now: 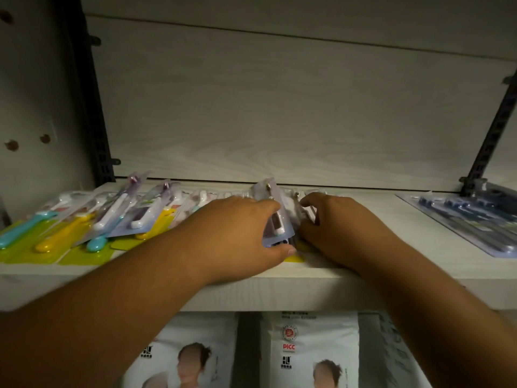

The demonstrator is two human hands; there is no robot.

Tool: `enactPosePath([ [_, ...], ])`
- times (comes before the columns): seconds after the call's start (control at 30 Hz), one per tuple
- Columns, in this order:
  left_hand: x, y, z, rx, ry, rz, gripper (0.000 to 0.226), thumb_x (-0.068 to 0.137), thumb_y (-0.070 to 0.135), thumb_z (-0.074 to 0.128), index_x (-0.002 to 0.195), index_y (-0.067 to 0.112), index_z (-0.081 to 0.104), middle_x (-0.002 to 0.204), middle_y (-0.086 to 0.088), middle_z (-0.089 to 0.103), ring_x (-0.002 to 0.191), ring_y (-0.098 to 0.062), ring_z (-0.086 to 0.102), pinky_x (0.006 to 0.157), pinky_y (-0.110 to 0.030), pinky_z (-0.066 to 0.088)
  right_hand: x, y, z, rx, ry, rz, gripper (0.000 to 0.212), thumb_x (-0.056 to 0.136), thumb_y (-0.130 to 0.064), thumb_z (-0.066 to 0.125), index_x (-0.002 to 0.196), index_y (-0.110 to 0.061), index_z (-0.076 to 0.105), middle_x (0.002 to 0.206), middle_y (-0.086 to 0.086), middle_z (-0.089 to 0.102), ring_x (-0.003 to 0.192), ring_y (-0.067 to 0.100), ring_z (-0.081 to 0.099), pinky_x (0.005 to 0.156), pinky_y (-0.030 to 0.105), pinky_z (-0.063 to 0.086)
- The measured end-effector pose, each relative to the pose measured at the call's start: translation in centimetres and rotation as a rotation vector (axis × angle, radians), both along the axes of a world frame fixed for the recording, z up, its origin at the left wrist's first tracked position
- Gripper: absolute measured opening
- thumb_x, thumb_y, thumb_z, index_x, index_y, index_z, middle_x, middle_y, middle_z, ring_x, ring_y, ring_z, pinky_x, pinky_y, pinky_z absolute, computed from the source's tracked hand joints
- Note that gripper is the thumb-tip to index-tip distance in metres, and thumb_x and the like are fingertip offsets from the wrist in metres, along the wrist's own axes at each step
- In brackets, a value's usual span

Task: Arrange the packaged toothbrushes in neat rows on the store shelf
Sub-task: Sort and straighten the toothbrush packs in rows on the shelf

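Note:
Packaged toothbrushes lie in an overlapping row on the pale wooden shelf (363,264). At the left are green-backed packs with a teal brush (19,233) and a yellow brush (60,236), then lilac-backed packs with white brushes (140,214). My left hand (232,236) grips a lilac-backed toothbrush pack (275,217), thumb under its near end, and tilts it up on edge. My right hand (338,231) has its fingers curled round the clear packs just to the right of it (303,211). A yellow-green pack (295,259) shows beneath both hands.
A large blue pack of dark toothbrushes (481,222) lies at the shelf's right end. Black slotted uprights stand at the back left (95,130) and back right (492,130). On the shelf below stand white packs printed with a person's picture (313,351).

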State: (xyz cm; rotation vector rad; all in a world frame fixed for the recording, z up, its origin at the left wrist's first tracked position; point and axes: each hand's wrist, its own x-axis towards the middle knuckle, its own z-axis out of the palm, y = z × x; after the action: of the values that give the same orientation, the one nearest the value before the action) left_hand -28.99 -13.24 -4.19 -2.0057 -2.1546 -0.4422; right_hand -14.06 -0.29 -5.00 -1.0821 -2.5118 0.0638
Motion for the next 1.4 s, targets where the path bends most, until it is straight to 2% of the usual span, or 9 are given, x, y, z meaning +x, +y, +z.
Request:
enactPosePath([
  [0.17,0.5,0.1,0.0,0.062,0.022,0.04,0.044,0.096,0.059,0.047,0.132,0.036,0.05,0.117,0.007,0.068,0.102,-0.014,0.062,0.086,-0.035,0.053,0.3,0.6,-0.2,-0.088,0.052,-0.019,0.045,0.092,-0.032,0.059,0.136,-0.037,0.055,0.113,-0.003,0.072,0.099,0.021,0.066,0.09,0.036,0.053],
  [0.3,0.9,0.3,0.4,0.218,0.14,0.071,0.028,0.099,0.042,0.041,0.122,0.03,0.052,0.083,-0.001,0.066,0.074,-0.024,0.062,0.063,-0.034,0.048,0.9,1.1,0.2,-0.136,0.218,0.015,0.03,0.094,-0.025,0.055,0.122,-0.034,0.062,0.085,-0.008,0.069,0.073,0.009,0.063,0.062,0.027,0.047],
  [0.47,-1.2,0.4,2.4,0.42,0.015,0.264,0.03,0.095,0.024,0.053,0.124,0.031,0.054,0.09,-0.006,0.07,0.072,-0.029,0.06,0.062,-0.033,0.043,2.3,1.1,1.0,-0.269,0.884,0.029,0.032,0.095,-0.015,0.045,0.107,-0.03,0.07,0.069,-0.001,0.065,0.047,0.006,0.05,0.046,0.027,0.042],
  [0.6,-2.0,-0.2,2.7,0.737,-0.047,0.202,0.017,0.096,0.027,0.057,0.113,0.026,0.061,0.094,-0.004,0.073,0.078,-0.031,0.069,0.064,-0.037,0.052,3.0,0.8,1.8,-0.359,1.122,0.072,0.032,0.097,-0.01,0.041,0.099,-0.018,0.072,0.074,0.0,0.066,0.064,0.007,0.057,0.062,0.028,0.046],
  [0.73,0.3,-0.5,3.1,0.933,0.02,0.008,0.014,0.097,0.021,0.06,0.11,0.016,0.064,0.084,-0.003,0.073,0.065,-0.021,0.066,0.057,-0.035,0.052,2.1,0.6,3.0,-0.603,0.966,0.229,0.033,0.105,-0.032,0.041,0.108,-0.015,0.069,0.085,0.006,0.079,0.071,0.016,0.066,0.065,0.031,0.043],
  [0.9,2.0,1.1,2.4,0.796,0.116,-0.28,0.015,0.099,0.025,0.057,0.111,0.019,0.064,0.105,-0.006,0.076,0.089,-0.028,0.073,0.07,-0.045,0.058,0.9,1.8,5.4,-0.958,0.969,0.494,0.032,0.103,-0.038,0.049,0.109,-0.012,0.065,0.088,0.007,0.072,0.081,0.022,0.059,0.065,0.027,0.045],
  [1.13,1.3,2.9,1.5,0.453,-0.282,-0.025,0.039,0.095,0.041,0.061,0.131,0.035,0.05,0.13,0.016,0.058,0.111,-0.004,0.058,0.088,-0.032,0.051,3.2,6.0,5.4,-0.633,1.044,0.263,0.009,0.093,-0.021,0.061,0.089,-0.013,0.064,0.078,0.012,0.063,0.061,0.024,0.058,0.059,0.033,0.041],
  [1.27,3.2,4.2,1.2,-0.031,-0.017,0.079,0.066,0.084,0.073,0.054,0.141,0.043,0.041,0.138,0.01,0.054,0.118,-0.011,0.047,0.09,-0.033,0.042,4.1,8.2,4.6,-0.585,1.211,0.018,0.016,0.094,-0.025,0.054,0.082,-0.018,0.062,0.068,-0.001,0.061,0.066,0.018,0.063,0.06,0.027,0.048],
  [1.4,4.9,5.9,0.6,-0.165,0.204,0.052,0.078,0.078,0.088,0.036,0.145,0.047,0.038,0.146,0.012,0.049,0.134,-0.018,0.039,0.109,-0.044,0.029,4.4,8.0,4.4,-0.53,1.133,0.027,0.016,0.1,-0.023,0.047,0.089,-0.022,0.058,0.085,-0.003,0.063,0.075,0.011,0.065,0.055,0.021,0.053],
])
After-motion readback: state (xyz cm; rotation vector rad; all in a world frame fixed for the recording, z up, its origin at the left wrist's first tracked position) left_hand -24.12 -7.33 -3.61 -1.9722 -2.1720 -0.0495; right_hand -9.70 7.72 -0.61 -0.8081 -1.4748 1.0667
